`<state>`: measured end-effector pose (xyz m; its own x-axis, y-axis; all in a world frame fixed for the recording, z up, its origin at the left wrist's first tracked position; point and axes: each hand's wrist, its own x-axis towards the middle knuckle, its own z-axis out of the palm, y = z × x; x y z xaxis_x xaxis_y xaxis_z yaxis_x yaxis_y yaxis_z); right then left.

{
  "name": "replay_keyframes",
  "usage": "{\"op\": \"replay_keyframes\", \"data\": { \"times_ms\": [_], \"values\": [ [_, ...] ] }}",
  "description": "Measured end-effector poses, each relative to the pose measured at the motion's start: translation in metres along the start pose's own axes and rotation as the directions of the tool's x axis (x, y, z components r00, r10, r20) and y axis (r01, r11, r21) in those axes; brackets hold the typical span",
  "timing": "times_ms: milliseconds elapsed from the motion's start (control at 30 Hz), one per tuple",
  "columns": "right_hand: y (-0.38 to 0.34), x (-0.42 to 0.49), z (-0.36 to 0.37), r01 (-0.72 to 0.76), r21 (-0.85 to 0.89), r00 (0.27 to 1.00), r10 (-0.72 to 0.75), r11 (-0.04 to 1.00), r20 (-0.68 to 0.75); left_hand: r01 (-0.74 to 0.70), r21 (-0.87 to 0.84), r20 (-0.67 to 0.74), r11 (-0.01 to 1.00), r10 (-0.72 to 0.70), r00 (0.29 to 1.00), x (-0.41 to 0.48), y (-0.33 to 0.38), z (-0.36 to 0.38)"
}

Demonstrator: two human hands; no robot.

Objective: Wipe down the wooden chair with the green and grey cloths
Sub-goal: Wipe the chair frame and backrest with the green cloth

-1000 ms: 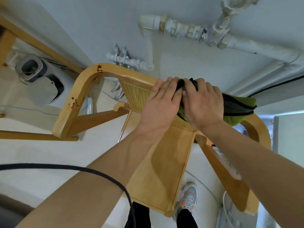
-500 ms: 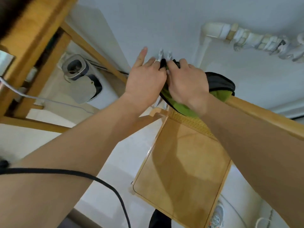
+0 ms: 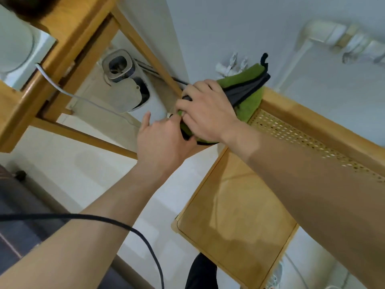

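We note one wooden chair (image 3: pixel 239 222), one green cloth (image 3: pixel 251 101), one grey cloth (image 3: pixel 249 89). Both cloths lie bunched on the chair's top rail at its left end. Right hand (image 3: pixel 208 113) presses down on them, grip clamped on the bundle. Left hand (image 3: pixel 162 140) touches the bundle's left edge; we cannot tell its grip. The rail's long axis runs rightward from the cloths; right hand is nearer.

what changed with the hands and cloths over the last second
Both hands slid the green cloth and dark grey cloth leftward along the wooden chair's top rail to its end. The right hand still presses them; the left hand dropped just below. The chair stayed put.
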<state>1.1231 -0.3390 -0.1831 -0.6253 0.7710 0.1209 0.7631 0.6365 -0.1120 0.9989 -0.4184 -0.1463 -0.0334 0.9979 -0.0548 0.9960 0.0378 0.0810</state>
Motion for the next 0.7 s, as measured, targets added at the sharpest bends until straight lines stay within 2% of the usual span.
{"op": "replay_keyframes", "data": {
  "times_ms": [133, 233, 400, 533, 700],
  "values": [
    [-0.021, -0.011, 0.005, 0.097, 0.032, 0.995, -0.096, 0.995, -0.035, -0.030, 0.010, -0.011, 0.999, 0.031, 0.999, -0.027, -0.018, 0.000],
    [0.006, -0.003, 0.001, 0.145, -0.034, 0.989, -0.146, 0.989, -0.029, -0.020, -0.008, 0.039, 1.000, 0.020, 0.999, -0.013, -0.012, -0.001],
    [0.061, 0.010, -0.006, -0.091, -0.117, 0.992, 0.080, 0.989, -0.099, -0.037, -0.041, 0.109, 0.998, 0.041, 0.993, 0.050, 0.031, -0.008],
    [0.048, 0.011, -0.003, -0.265, -0.083, 0.958, 0.253, 0.961, -0.134, -0.022, -0.040, 0.158, 0.999, 0.028, 0.987, 0.067, 0.038, -0.011],
    [-0.025, -0.011, 0.004, -0.137, 0.081, 0.981, 0.147, 0.987, -0.129, -0.049, -0.060, 0.054, 0.997, 0.052, 0.997, -0.001, -0.014, 0.001]
  ]
}}
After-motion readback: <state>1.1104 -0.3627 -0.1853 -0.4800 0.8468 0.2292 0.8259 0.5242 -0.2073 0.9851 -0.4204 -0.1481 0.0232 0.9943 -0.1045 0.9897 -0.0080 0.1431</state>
